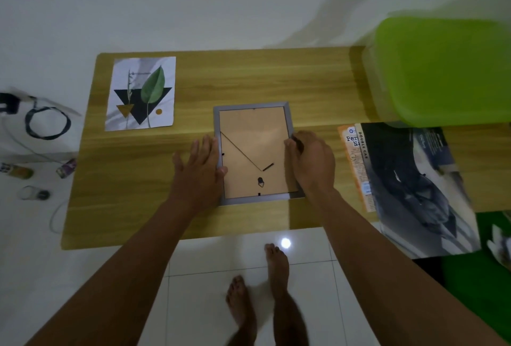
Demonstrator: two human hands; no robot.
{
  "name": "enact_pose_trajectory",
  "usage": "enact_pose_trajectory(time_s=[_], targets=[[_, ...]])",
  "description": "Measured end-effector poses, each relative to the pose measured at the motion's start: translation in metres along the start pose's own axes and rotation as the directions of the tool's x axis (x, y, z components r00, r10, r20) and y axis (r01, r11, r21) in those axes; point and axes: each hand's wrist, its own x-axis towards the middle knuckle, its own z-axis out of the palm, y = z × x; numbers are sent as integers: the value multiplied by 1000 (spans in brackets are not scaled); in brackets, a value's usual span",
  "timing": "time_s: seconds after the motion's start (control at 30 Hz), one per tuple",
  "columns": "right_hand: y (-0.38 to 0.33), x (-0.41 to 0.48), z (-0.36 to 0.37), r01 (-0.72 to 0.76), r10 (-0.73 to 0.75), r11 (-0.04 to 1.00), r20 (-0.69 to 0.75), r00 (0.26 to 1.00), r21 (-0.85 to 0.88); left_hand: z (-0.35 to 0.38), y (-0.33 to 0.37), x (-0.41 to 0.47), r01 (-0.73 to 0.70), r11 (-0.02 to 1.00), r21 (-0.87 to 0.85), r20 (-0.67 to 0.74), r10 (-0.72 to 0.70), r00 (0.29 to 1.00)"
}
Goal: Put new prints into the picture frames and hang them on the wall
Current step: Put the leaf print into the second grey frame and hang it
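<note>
A grey picture frame (pixel 255 152) lies face down on the wooden table (pixel 221 77), its brown backing board up, with a stand leg and a small hanger showing. My left hand (pixel 197 168) rests flat beside the frame's left edge, thumb on the backing. My right hand (pixel 311 163) is curled at the frame's right edge, fingertips on a small dark clip. A loose print (pixel 141 94) with a green leaf over dark triangles lies flat at the table's far left.
A green plastic bin (pixel 442 69) stands at the table's far right. A dark printed sheet and an orange package (pixel 409 180) lie at the right edge. Cables (pixel 47 121) and small bottles (pixel 16 171) sit on the floor at left. My bare feet stand below the near edge.
</note>
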Motion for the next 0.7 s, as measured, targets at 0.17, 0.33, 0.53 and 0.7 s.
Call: enact_pose_trajectory(time_s=[0.17, 0.33, 0.53, 0.7], targets=[[-4, 1, 10, -63, 62, 998, -67, 996, -22, 3, -1, 2, 3, 1000, 14, 3, -3, 1000], [-5, 0, 12, -76, 70, 994, -77, 995, -82, 2, -1, 3, 12, 1000, 0, 2, -12, 1000], [-8, 3, 13, -105, 96, 991, -101, 990, -82, 0, -1, 2, 12, 1000, -14, 14, -12, 1000], [-11, 6, 14, -121, 116, 992, -103, 988, -44, -3, 0, 2, 22, 1000, -18, 31, -21, 999]])
